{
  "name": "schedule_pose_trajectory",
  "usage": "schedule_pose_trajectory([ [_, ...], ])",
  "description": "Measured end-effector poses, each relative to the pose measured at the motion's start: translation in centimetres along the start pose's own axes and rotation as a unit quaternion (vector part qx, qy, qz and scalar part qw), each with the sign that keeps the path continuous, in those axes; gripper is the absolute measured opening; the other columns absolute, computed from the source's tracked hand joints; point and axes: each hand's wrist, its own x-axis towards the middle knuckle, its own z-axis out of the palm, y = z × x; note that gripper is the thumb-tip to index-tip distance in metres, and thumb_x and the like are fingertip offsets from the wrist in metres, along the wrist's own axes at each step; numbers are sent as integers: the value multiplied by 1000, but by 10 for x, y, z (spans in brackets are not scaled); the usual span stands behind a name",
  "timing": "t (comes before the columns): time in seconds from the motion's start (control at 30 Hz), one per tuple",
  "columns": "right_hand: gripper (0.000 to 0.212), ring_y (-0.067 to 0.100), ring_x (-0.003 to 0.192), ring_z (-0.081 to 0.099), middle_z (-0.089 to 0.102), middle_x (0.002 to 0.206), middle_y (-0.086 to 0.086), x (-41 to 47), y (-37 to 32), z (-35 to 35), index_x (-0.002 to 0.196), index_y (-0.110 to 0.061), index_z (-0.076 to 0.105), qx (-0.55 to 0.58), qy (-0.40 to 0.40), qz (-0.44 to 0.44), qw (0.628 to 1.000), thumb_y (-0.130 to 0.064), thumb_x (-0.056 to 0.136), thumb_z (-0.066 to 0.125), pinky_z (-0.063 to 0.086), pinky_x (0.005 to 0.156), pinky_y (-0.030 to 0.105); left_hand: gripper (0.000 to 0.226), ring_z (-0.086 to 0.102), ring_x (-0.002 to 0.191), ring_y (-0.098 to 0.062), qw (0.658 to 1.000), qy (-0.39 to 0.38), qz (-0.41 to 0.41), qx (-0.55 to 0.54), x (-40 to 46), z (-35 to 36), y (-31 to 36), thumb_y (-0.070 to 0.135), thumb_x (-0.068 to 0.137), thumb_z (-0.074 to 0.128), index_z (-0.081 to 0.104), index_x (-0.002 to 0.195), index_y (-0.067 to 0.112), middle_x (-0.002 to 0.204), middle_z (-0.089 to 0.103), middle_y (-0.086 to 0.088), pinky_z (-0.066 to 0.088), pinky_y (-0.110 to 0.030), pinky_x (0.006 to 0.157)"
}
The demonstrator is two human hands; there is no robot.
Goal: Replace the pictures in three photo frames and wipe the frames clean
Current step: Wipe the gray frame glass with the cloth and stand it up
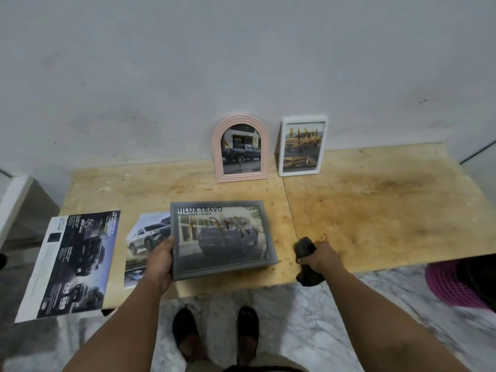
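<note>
Near the plywood desk (375, 210) front edge: grey rectangular photo frame (222, 238), long axis along that edge, left side pinched in left hand (161, 260) grip. Just to its right, right hand (319, 257) grip clenched on dark crumpled cloth (304, 249), nearer for wiping.

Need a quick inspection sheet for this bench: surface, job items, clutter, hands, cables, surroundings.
Surface: plywood table, stained, seam down the middle.
Job's things: grey frame at the front edge; pink arched frame and white frame leaning on the wall; dark cloth.
Clutter: brochure overhanging the left edge; loose car picture.
Hands: left hand grips the grey frame; right hand grips the cloth.
Cables: nothing seen.
Surroundings: purple basket, marble floor.
</note>
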Motion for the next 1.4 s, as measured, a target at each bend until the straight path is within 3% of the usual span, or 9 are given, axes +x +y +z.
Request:
schedule_pose_trajectory([
  [0.1,38,26,87,64,69,93,8,-4,5,5,108,-9,64,16,-2,-19,1000,-28,80,80,51,75,35,31,74,89,-35,1000,18,-7,3,5,4,-6,37,101,57,75,109,13,99,78,-15,61,-48,76],
  [0.2,7,32,89,63,70,93,15,-14,5,0,94,-9,67,139,12,-21,990,-14,89,68,49,75,42,29,73,89,-35,998,53,-24,37,15,5,-12,35,101,58,75,105,13,98,77,-15,61,-51,79],
  [0.4,21,36,83,63,68,94,22,-24,-2,-29,102,2,67,467,-19,53,883,-11,91,55,47,70,42,24,63,104,-38,983,69,7,169,25,19,-15,23,101,56,70,115,10,116,67,-19,53,-54,96],
  [0.67,32,26,66,62,63,86,16,-36,-26,-48,117,-3,63,619,-175,-5,766,-26,95,65,52,45,33,41,63,105,-39,972,39,-9,232,27,33,-11,31,97,64,65,129,5,116,65,-18,53,-54,99],
  [0.9,44,20,59,63,71,86,17,-33,-52,-48,124,4,63,511,-232,60,825,-21,90,75,49,38,23,55,59,115,-38,967,15,-23,254,27,28,-10,44,84,73,65,128,12,129,62,-17,48,-53,105],
  [1.03,46,23,75,64,67,100,24,-37,-65,-44,131,7,57,555,-306,76,769,-14,92,68,53,41,24,48,58,119,-35,960,-22,9,279,10,28,-9,27,95,70,57,138,11,134,60,-16,48,-49,105],
  [1.13,55,29,87,63,65,106,28,-39,-74,-35,143,8,46,565,-322,81,756,-8,92,60,59,50,34,48,64,112,-29,926,-29,84,366,1,25,-15,24,92,71,57,137,15,128,67,-11,51,-40,96],
  [1.27,34,45,100,67,60,112,34,-43,-85,-21,125,-3,46,578,-303,60,755,6,94,38,51,94,68,61,66,106,-25,879,-26,145,454,-5,14,-27,39,74,70,61,132,21,119,70,-4,55,-42,89],
  [1.4,42,40,78,71,55,120,36,-50,-109,-4,134,-6,43,501,-273,61,819,8,94,43,63,67,47,73,53,122,-37,779,6,192,597,-14,10,-38,46,77,67,52,140,11,136,56,-16,50,-49,95],
])
